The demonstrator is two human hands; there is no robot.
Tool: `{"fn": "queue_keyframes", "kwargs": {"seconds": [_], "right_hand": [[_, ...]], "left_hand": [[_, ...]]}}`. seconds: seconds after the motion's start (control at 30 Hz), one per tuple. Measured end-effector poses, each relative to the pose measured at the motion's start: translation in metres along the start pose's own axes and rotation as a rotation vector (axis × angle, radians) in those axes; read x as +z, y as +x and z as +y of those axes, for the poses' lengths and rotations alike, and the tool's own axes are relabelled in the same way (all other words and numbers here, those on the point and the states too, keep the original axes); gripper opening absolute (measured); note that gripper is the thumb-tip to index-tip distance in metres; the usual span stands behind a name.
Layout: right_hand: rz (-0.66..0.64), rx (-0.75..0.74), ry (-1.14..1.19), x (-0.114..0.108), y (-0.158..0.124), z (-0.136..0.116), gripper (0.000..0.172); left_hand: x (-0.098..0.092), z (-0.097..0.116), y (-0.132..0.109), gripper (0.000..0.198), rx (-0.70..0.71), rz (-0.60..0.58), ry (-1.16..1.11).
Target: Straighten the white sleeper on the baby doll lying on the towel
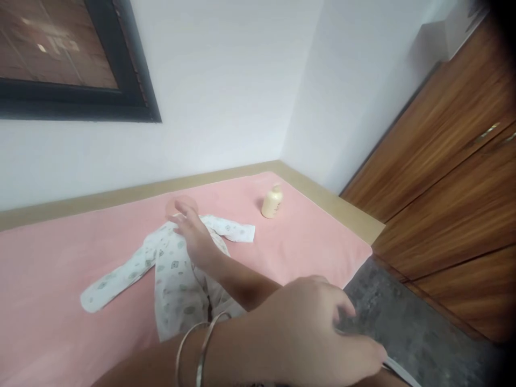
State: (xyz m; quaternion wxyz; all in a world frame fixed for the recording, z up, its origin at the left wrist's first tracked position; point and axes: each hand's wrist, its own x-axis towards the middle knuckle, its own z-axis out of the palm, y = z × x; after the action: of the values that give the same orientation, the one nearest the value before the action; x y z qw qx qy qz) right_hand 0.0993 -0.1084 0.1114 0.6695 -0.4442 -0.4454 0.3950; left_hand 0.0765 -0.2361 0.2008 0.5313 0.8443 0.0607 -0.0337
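My right hand (195, 234) reaches over the neck area of a white baby garment (173, 279) with small green-grey prints. Its fingers are spread and nothing is in them. The garment lies with both sleeves stretched out on a pink mat (314, 236). My left hand (310, 333), with two thin silver bangles (203, 349) on the wrist, crosses in front and is closed over my right forearm (252, 282). The left fingers curve down on the far side, partly hidden, with the thumb apart. Past the garment's right sleeve stands a cream pump bottle (272, 201).
White walls meet behind a tan tabletop edge (330, 209) that borders the mat. A dark-framed window (133, 70) is at upper left. Wooden cabinets (447, 177) stand at right above a grey floor (382, 301). A white box (463, 27) rests on top of them.
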Motion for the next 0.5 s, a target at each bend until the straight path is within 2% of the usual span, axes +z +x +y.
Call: {"fn": "queue_keyframes", "kwargs": {"seconds": [0.07, 0.1, 0.13, 0.2, 0.3, 0.43, 0.47, 0.5], "right_hand": [[-0.012, 0.006, -0.017, 0.003, -0.004, -0.004, 0.050], [-0.017, 0.004, -0.020, 0.004, -0.006, -0.006, 0.049], [-0.023, 0.002, -0.018, 0.005, -0.009, -0.008, 0.048], [-0.043, 0.001, -0.011, 0.006, -0.012, -0.010, 0.047], [-0.077, 0.022, -0.008, 0.007, -0.017, -0.010, 0.046], [-0.126, 0.067, -0.034, 0.007, -0.021, -0.008, 0.045], [-0.137, 0.075, -0.036, 0.008, -0.022, -0.007, 0.045], [-0.145, 0.082, -0.033, 0.009, -0.022, -0.005, 0.045]], "left_hand": [[-0.005, 0.003, 0.012, 0.028, -0.024, -0.303, -0.026], [-0.006, 0.003, 0.017, 0.024, -0.032, -0.382, -0.035], [-0.007, 0.001, 0.021, 0.021, -0.033, -0.423, -0.038], [-0.007, 0.000, 0.030, 0.017, -0.013, -0.432, -0.008], [-0.007, 0.008, 0.043, 0.005, 0.056, -0.466, 0.169], [0.004, 0.023, 0.059, 0.027, 0.124, -0.674, 0.569], [0.011, 0.024, 0.063, 0.032, 0.130, -0.677, 0.606], [0.019, 0.023, 0.068, 0.035, 0.127, -0.624, 0.600]]}}
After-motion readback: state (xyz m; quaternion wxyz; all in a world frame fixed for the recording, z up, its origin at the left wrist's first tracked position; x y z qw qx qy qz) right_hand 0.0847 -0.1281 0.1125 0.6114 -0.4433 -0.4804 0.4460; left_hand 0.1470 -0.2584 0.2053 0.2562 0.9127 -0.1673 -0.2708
